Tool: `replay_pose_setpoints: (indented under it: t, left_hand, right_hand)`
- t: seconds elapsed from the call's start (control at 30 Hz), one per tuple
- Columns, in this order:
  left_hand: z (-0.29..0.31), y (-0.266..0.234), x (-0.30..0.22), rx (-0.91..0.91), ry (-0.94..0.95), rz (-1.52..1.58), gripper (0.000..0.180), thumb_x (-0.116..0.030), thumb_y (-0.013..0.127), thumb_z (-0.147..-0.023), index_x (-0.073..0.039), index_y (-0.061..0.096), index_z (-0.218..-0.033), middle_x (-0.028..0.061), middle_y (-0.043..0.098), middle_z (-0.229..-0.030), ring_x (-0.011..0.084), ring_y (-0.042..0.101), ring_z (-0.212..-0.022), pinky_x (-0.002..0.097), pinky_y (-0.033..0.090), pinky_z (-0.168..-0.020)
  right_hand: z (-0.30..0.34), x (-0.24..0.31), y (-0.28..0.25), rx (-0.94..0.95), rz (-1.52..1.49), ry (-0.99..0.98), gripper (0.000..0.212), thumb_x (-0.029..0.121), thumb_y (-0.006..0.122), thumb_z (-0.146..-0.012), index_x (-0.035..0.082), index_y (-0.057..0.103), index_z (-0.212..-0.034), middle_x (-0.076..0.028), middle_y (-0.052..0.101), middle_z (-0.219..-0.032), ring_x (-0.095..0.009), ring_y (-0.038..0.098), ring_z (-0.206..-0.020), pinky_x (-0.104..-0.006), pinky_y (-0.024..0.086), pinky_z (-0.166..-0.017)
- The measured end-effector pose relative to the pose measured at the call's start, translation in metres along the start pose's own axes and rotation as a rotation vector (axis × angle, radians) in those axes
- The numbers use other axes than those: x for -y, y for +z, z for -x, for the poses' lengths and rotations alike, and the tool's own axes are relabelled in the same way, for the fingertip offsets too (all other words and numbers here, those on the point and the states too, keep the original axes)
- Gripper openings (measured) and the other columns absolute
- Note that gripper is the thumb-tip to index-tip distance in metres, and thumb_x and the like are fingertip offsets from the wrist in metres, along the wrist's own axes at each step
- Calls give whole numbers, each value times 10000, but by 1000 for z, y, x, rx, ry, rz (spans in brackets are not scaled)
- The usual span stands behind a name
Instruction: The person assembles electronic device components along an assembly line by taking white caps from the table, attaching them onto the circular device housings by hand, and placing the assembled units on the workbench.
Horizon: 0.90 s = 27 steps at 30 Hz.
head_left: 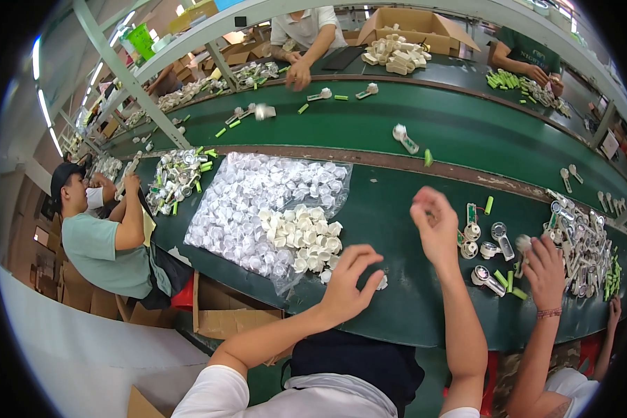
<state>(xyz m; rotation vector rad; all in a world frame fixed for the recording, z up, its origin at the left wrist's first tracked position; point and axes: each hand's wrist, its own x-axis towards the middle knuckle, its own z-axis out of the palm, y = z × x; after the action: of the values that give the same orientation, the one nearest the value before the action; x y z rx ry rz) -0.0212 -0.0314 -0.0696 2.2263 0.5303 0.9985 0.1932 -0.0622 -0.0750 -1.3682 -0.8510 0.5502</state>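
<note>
My left hand (350, 287) is above the green table, fingers half bent and thumb apart, with nothing seen in it. One small white plastic cap (382, 282) lies by its fingertips. Just left of that hand, a pile of cream-white plastic caps (303, 233) sits on the near right part of a clear plastic bag (258, 202) full of similar white caps. Farther right, my right hand (435, 226) is raised near the belt, slightly blurred, fingers loosely bent and apart, holding nothing visible. Beyond it, a white handle-shaped part (405, 138) and a green cylindrical cell (428, 157) are on the belt.
A green conveyor belt (481, 132) crosses beyond the table. At right, a co-worker's hand (545, 268) is beside several round-headed parts (490, 249) and a large heap of handle parts (584, 244). Another heap (176, 177) lies left. Other people work across the belt and at left.
</note>
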Motion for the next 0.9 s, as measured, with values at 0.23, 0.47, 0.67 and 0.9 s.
replay_pose_setpoints:
  t: [0.23,0.47,0.67,0.9]
  left_hand:
    - [-28,-4,17,-129,-139,150,161,-26,681,-837,10,639,-988,123,616,-965,224,630,-771,295,489,-639]
    - [-115,66,35,375,-9,172,204,-98,706,-820,-15,647,-997,124,635,-982,254,641,-773,354,517,-672]
    - [-134,143,1,683,580,20,406,-281,813,-708,-82,664,-1029,90,632,-1027,283,583,-1011,421,459,-859]
    - [-135,157,7,753,638,-203,362,-275,835,-649,-81,671,-906,82,567,-1097,263,509,-1111,392,410,-875]
  right_hand:
    - [56,26,3,861,661,-139,500,187,838,-706,54,597,-1123,-126,598,-987,-287,655,-826,-410,525,-741]
    - [53,32,10,896,697,12,292,185,642,-915,-6,583,-1128,-143,662,-777,-257,678,-673,-389,536,-645]
    - [51,29,-8,910,608,299,268,196,553,-971,-67,593,-998,-155,632,-608,-231,630,-474,-384,519,-505]
    - [54,35,-12,960,832,391,338,273,607,-925,-41,582,-1050,-164,666,-733,-256,680,-626,-407,540,-636]
